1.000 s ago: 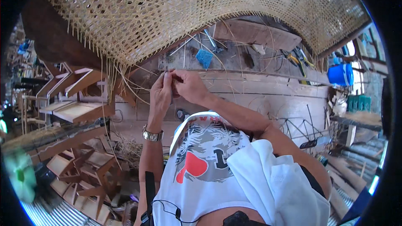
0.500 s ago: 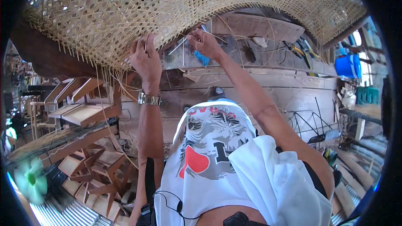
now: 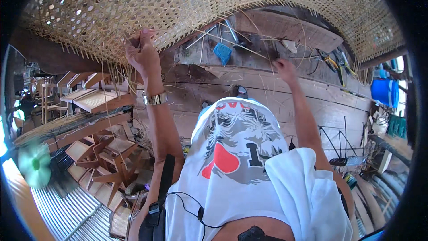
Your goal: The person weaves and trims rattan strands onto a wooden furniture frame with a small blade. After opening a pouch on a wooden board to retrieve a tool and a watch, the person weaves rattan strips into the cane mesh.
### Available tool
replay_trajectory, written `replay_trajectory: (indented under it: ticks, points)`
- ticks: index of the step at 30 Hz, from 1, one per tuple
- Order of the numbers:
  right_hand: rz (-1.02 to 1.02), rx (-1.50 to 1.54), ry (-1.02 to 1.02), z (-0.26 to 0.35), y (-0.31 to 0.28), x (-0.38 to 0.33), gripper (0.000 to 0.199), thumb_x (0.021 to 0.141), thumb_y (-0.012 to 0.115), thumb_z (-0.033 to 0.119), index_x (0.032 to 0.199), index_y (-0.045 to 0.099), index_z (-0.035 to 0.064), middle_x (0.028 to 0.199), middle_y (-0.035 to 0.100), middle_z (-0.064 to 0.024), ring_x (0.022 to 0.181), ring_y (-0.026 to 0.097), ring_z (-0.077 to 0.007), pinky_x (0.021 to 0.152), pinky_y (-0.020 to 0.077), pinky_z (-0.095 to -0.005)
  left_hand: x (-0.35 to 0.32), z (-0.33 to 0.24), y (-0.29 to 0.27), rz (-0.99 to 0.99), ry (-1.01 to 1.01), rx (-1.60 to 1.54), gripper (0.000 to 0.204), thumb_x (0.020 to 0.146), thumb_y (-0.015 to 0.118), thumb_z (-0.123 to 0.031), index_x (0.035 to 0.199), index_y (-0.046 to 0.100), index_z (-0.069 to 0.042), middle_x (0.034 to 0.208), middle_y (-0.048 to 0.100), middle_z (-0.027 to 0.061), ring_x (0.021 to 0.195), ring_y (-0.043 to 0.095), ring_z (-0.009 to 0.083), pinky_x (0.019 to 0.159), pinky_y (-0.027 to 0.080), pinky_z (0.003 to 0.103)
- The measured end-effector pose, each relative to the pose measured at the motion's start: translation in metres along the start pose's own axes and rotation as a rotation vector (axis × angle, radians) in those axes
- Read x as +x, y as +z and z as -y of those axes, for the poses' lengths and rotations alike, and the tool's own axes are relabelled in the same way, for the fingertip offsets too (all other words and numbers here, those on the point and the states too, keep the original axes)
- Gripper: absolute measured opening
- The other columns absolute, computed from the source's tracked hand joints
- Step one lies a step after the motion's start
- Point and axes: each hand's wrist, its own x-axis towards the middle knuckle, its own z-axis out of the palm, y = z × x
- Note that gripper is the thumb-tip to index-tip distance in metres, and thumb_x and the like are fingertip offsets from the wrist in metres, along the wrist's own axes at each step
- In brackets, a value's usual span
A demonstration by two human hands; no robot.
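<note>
A sheet of woven cane webbing (image 3: 178, 13) with open holes stretches across the top on a dark wooden frame (image 3: 49, 53). My left hand (image 3: 145, 58), with a metal-banded watch at the wrist, is raised against the webbing's lower left part. Its fingers are curled with the thumb close to them; anything pinched there is too small to make out. My right hand (image 3: 286, 69) is to the right, below the webbing and over the near edge of the workbench (image 3: 196, 53). Its fingers are drawn together and slightly blurred, near thin cane strands. Loose cane ends (image 3: 116, 71) hang below my left hand.
On the bench lie a blue lump (image 3: 222, 53), a hammer (image 3: 232, 31), a pale chunk (image 3: 290, 46), a curved board (image 3: 290, 27) and several pliers (image 3: 332, 62). A blue bucket (image 3: 384, 93) stands right. Wooden chair parts (image 3: 107, 165) and a green fan (image 3: 34, 163) are at left.
My right hand has moved away from the webbing's edge, rightward and toward me. My left hand has shifted slightly left along the webbing, its fingers more curled. The view has shifted a little.
</note>
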Motion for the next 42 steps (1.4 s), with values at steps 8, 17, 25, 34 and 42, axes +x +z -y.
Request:
replay_trajectory:
  ticks: [8,17,25,34,42]
  points:
    - [-0.468,-0.222,-0.06,0.037,-0.067,-0.014,0.049,0.097,0.071,0.033,0.135,0.063,0.0034,0.129,0.065,-0.0226,0.11,0.067,-0.0432,0.093,0.056,-0.0503,0.008,-0.02,-0.022,-0.076,-0.067,0.031,0.015,0.09,0.084,-0.009,0.095,0.076,0.002,0.089,0.078,0.0064,0.08,0.068,0.0121,0.077,0.053,0.028]
    - [-0.106,0.674,-0.938,0.37,-0.012,0.011,0.025,0.098,0.069,0.007,0.123,0.068,0.0052,0.113,0.07,-0.0134,0.096,0.071,-0.0275,0.081,0.057,-0.0383,-0.016,-0.058,-0.054,0.216,0.091,0.164,0.003,0.094,0.078,-0.007,0.093,0.076,-0.005,0.08,0.071,-0.0032,0.07,0.056,0.0057,0.067,0.045,0.023]
    - [-0.075,0.629,-0.763,0.376,0.008,0.022,0.015,0.096,0.067,0.009,0.111,0.072,0.007,0.111,0.074,-0.014,0.101,0.072,-0.0351,0.086,0.0588,-0.0413,0.056,-0.052,-0.16,-0.384,0.154,0.274,0.018,0.094,0.079,-0.013,0.104,0.074,0.0,0.114,0.075,0.0096,0.091,0.069,0.0156,0.079,0.057,0.034]
    - [-0.251,0.437,-0.863,0.398,0.013,0.025,0.023,0.094,0.066,0.011,0.116,0.069,0.008,0.125,0.072,-0.0134,0.113,0.07,-0.0357,0.093,0.0584,-0.0458,0.16,0.041,-0.222,0.206,0.057,0.163,0.06,0.094,0.078,-0.052,0.124,0.064,-0.002,0.091,0.06,0.0014,0.077,0.052,0.0088,0.064,0.044,0.026]
    - [-0.289,0.534,-1.05,0.543,0.003,-0.027,0.024,0.088,0.067,0.009,0.112,0.068,0.0127,0.11,0.074,-0.0102,0.097,0.074,-0.0296,0.076,0.0603,-0.0436,0.153,0.034,-0.218,0.176,-0.012,0.063,0.062,0.091,0.084,-0.047,0.132,0.062,-0.006,0.09,0.062,-0.0042,0.063,0.045,0.0043,0.052,0.034,0.021]
